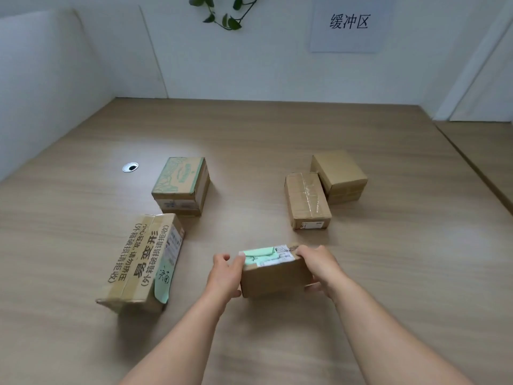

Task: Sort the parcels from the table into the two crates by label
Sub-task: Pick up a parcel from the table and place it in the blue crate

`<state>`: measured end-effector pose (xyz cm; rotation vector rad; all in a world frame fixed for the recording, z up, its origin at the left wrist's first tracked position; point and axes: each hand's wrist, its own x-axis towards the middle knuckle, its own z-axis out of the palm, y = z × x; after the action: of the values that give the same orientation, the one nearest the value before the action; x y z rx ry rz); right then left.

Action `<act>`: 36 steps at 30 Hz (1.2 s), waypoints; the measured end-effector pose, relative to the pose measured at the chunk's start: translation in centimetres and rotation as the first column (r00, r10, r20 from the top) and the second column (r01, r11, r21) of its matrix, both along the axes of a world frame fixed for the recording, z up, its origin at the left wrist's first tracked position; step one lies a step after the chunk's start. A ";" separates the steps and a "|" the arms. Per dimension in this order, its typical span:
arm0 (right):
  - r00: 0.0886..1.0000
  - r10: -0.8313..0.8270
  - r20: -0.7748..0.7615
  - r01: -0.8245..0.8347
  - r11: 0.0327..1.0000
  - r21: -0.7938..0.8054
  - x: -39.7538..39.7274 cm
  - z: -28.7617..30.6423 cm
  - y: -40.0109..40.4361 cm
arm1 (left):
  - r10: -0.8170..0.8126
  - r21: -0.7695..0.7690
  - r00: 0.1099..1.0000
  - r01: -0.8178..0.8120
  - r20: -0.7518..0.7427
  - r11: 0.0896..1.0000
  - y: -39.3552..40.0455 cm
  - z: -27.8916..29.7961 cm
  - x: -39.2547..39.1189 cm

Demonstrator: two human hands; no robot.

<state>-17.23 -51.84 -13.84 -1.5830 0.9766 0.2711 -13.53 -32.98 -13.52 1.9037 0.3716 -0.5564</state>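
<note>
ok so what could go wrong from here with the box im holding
1. The small parcel is held only at its ends by the left hand and right hand; it might slip.
2. No crate is in view, so carrying it out could clip the large parcel close by on the left.

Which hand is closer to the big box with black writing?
Left. The left hand grips the small cardboard parcel on the side facing the big taped cardboard box; the right hand grips the far side.

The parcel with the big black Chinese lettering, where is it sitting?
In the head view, that parcel lies on the table's near left, left of the left hand, in front of the green-printed box.
</note>
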 end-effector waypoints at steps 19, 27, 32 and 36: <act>0.911 0.156 0.383 -0.222 0.966 0.134 -1.4 2.2 -0.8 | -0.308 0.012 0.944 0.309 0.116 0.951 0.4 2.2 -2.8; 0.891 0.148 0.429 -0.274 0.929 0.248 -1.7 2.8 -0.7 | -0.310 -0.258 0.950 0.287 -0.050 0.922 0.8 3.9 -4.0; 0.871 0.159 0.464 -0.344 0.872 0.348 -1.8 3.1 -0.1 | -0.233 -0.405 0.971 0.190 -0.058 0.894 1.4 3.9 -4.8; 0.821 0.313 0.477 -0.484 0.826 0.290 -2.2 3.3 1.1 | 0.137 -0.435 0.987 -0.085 0.089 0.896 2.4 3.8 -5.5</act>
<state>-19.40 -50.72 -10.57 -1.3718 0.2156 0.3882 -19.00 -30.55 -9.74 1.4681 0.2534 -0.4070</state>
